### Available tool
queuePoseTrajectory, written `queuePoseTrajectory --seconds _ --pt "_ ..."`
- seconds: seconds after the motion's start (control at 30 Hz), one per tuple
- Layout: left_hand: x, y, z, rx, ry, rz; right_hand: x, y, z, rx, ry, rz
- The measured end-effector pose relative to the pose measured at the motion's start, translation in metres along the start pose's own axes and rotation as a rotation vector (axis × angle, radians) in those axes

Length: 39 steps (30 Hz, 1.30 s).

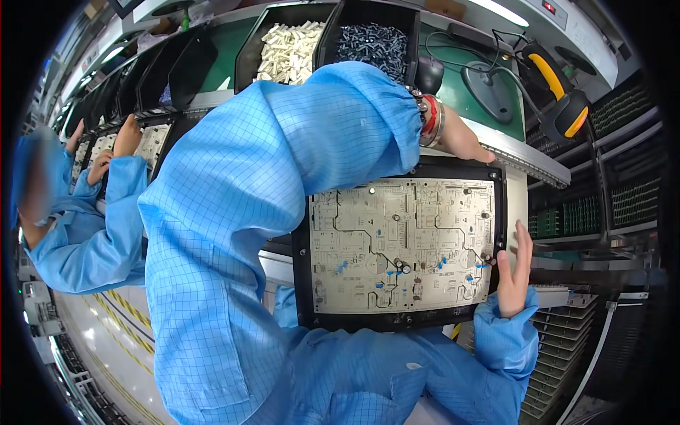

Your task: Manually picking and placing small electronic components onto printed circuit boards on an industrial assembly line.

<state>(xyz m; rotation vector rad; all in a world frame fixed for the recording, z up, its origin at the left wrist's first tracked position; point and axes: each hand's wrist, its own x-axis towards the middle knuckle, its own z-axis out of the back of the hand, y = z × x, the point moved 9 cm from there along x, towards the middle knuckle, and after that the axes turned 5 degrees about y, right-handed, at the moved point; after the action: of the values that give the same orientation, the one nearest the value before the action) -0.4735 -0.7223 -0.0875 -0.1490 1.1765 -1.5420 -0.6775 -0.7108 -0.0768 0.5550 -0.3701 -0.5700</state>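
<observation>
In front of me lies a pale circuit board panel (361, 273) of two like halves, dotted with small blue and black components. It sits in a black carrier frame (302, 283). My left arm reaches across the frame's far left part, and my left hand (460, 137), with a red band and bracelets at the wrist, is at the far right corner of the frame, by a metal rail (533, 164). Most of its fingers are hidden, so its grip does not show. Beside the frame's right edge, my right hand (515, 273) is open, fingers stretched out, holding nothing.
Two black bins at the back hold cream parts (287, 53) and small dark parts (372, 49). Right of them are a mouse (429, 74) and a yellow-black scanner (556, 88). Racks of boards (567, 354) line the right. A co-worker's blue sleeve (99, 248) is at left.
</observation>
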Motion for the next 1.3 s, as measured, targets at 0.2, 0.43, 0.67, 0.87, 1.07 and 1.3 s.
queuePoseTrajectory --seconds 0.2,0.43,0.67,0.87,1.07,1.3 --pt "-0.009 -0.014 0.005 0.144 -0.078 -0.084 -0.007 -0.070 -0.043 0.955 0.193 -0.386" --pt "-0.144 -0.013 0.027 0.256 -0.874 -0.069 -0.016 -0.090 -0.021 0.992 0.144 -0.400" --pt "-0.141 0.045 -0.120 -0.713 -0.440 0.178 -0.030 -0.158 0.033 1.003 -0.032 -0.471" --pt "-0.117 0.045 -0.128 -1.044 -0.566 0.060 0.005 -0.185 0.009 1.036 0.023 -0.542" --pt "-0.107 0.063 -0.112 -0.843 -0.684 0.051 0.046 -0.199 -0.008 0.916 0.088 -0.501" --pt "-0.102 0.066 -0.113 -0.700 -0.641 -0.085 0.043 -0.233 -0.022 0.852 0.077 -0.445"
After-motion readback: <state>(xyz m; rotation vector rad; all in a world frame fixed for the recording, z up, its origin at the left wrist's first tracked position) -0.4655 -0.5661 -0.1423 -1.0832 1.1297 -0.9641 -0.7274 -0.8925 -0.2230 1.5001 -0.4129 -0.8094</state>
